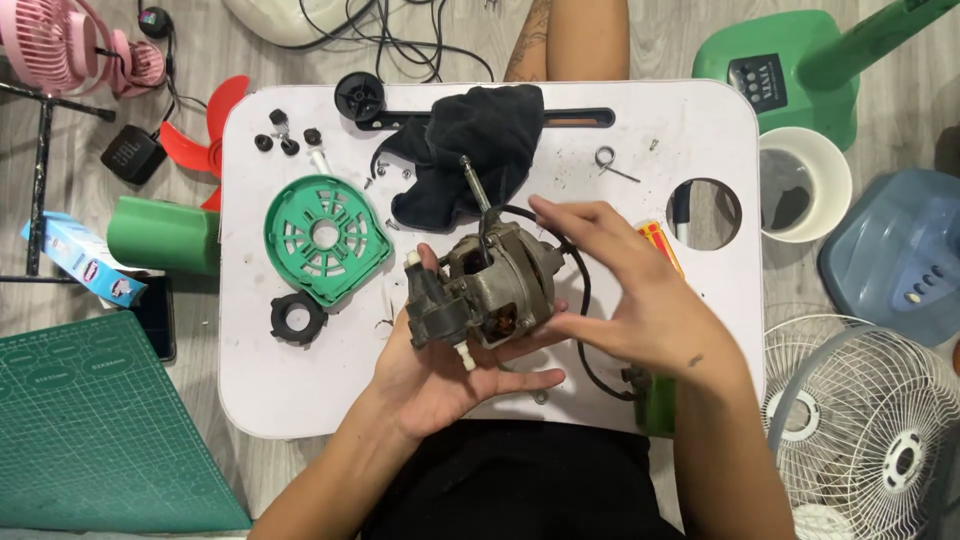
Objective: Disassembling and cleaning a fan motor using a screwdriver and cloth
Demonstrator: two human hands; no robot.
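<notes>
Grey metal motor: the fan motor [495, 285] sits above the near middle of the white surface [300, 390], lifted clear of it, its shaft [474, 183] pointing to the far side so the open windings face you.
Left hand: your left hand [450, 375] lies palm up beneath the motor, fingers curled round its gearbox end; the grip is closed on the motor and carries its weight.
Right hand: your right hand [630, 290] rests against the motor's right side, fingers spread along the casing; it steadies rather than clamps, a loose, wide grip.
Cable: a black cable [583, 310] loops out from the motor and round to the near right, slack, so the motor can turn freely.
Parts set aside: the green rear cover [325, 240] and a black ring nut [298, 319] lie to the left, well apart from your hands; small black knobs [285, 135] sit at the far left.
Cloth: a black cloth [465, 150] lies heaped at the far middle, just beyond the shaft.
Spring: a small wire spring [608, 160] lies far right, near the round hole [703, 213] in the surface.
</notes>
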